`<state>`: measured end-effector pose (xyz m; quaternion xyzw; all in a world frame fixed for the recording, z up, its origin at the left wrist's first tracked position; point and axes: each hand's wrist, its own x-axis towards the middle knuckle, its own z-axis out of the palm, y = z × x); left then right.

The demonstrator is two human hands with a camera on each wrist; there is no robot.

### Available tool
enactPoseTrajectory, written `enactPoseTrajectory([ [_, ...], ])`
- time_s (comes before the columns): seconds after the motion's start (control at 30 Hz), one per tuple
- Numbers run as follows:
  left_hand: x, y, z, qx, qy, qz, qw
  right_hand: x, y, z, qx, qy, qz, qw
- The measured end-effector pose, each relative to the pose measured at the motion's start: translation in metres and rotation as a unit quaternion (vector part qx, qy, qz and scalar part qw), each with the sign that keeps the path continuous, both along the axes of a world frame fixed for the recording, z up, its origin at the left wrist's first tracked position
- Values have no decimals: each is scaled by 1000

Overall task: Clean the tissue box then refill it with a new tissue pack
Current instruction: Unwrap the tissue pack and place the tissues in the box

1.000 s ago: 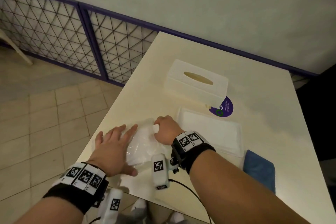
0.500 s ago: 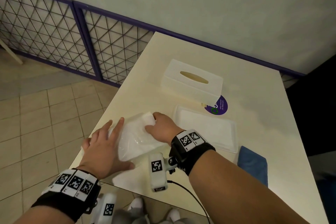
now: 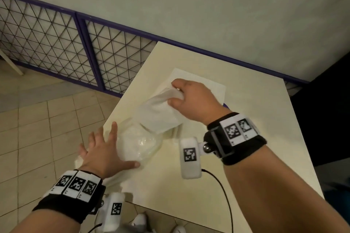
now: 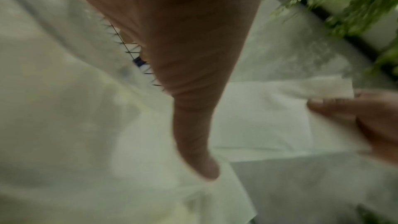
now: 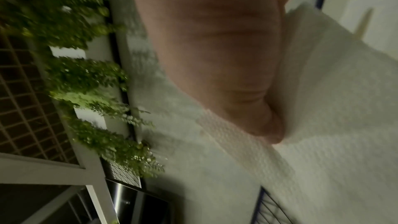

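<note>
My right hand (image 3: 191,100) grips a white stack of tissues (image 3: 159,113) by one end and holds it raised above the table, slanting down toward the clear plastic wrapper (image 3: 140,143). My left hand (image 3: 102,149) lies flat with straight fingers on the wrapper's left side, near the table's left edge. The white tissue box (image 3: 214,87) stands behind my right hand, mostly hidden by it. In the left wrist view my thumb (image 4: 193,125) points at the tissue stack (image 4: 258,117). The right wrist view shows my palm (image 5: 215,57) against the embossed tissues (image 5: 333,108).
The cream table (image 3: 265,111) has its left edge right beside my left hand, with tiled floor (image 3: 47,128) below. A loose white sheet (image 3: 121,181) lies at the near corner. A purple-framed mesh fence (image 3: 47,43) runs along the wall.
My right hand has pulled the tissue stack out of the wrapper and lifted it up toward the box. My left hand stays pressed on the wrapper. The view has shifted.
</note>
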<state>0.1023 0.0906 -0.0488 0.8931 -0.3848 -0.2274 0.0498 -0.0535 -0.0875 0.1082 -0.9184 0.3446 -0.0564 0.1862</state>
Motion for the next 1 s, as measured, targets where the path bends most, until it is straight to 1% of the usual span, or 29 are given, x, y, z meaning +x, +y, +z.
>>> enactPoseTrajectory([
  [0.03, -2, -10, 7, -71, 20, 1, 997, -10, -4, 9, -4, -10, -3, 1000],
  [0.07, -5, -21, 16, -167, 67, 7, 984, -20, -7, 16, -2, -23, -8, 1000],
  [0.1, -8, -33, 23, -258, 142, 23, 955, -29, -10, 23, 1, -36, -14, 999],
  [0.13, -13, -45, 33, -329, 239, 43, 913, -38, -12, 28, 6, -49, -22, 999],
  [0.17, -16, -57, 37, -375, 337, 63, 861, -46, -14, 33, 16, -64, -30, 997],
  [0.2, -23, -67, 44, -400, 410, 75, 817, -55, -16, 37, 33, -83, -39, 995],
  [0.23, -29, -77, 49, -400, 446, 89, 796, -64, -18, 40, 53, -107, -48, 992],
  [0.3, -42, -88, 59, -364, 482, 75, 793, -82, -22, 42, 89, -158, -75, 981],
  [0.33, -47, -94, 56, -358, 525, 62, 770, -90, -23, 42, 109, -179, -89, 974],
  [0.37, -52, -101, 54, -356, 593, 65, 720, -99, -26, 38, 126, -194, -102, 967],
  [0.4, -56, -106, 50, -356, 662, 67, 657, -107, -30, 31, 138, -205, -120, 961],
  [0.43, -59, -113, 46, -345, 696, 73, 625, -116, -34, 22, 150, -219, -142, 954],
  [0.47, -62, -121, 43, -332, 692, 72, 637, -125, -40, 9, 163, -235, -169, 943],
  [0.5, -65, -130, 38, -329, 661, 78, 670, -134, -44, -6, 179, -250, -197, 931],
  [0.57, -75, -146, 32, -324, 571, 80, 750, -148, -49, -40, 212, -264, -250, 907],
  [0.6, -80, -152, 28, -322, 533, 77, 778, -154, -50, -56, 230, -271, -274, 894],
  [0.63, -85, -158, 26, -320, 502, 73, 800, -159, -51, -72, 245, -284, -294, 879],
  [0.67, -89, -162, 24, -318, 479, 65, 816, -163, -51, -85, 253, -300, -309, 866],
  [0.73, -94, -169, 19, -315, 456, 54, 831, -170, -52, -107, 262, -329, -334, 843],
  [0.83, -102, -171, 11, -313, 442, 44, 839, -176, -55, -128, 286, -351, -361, 816],
  [0.93, -106, -169, -4, -310, 426, 44, 849, -178, -56, -145, 293, -350, -368, 810],
  [1.0, -112, -167, -12, -328, 433, 59, 838, -178, -57, -151, 290, -351, -373, 809],
])
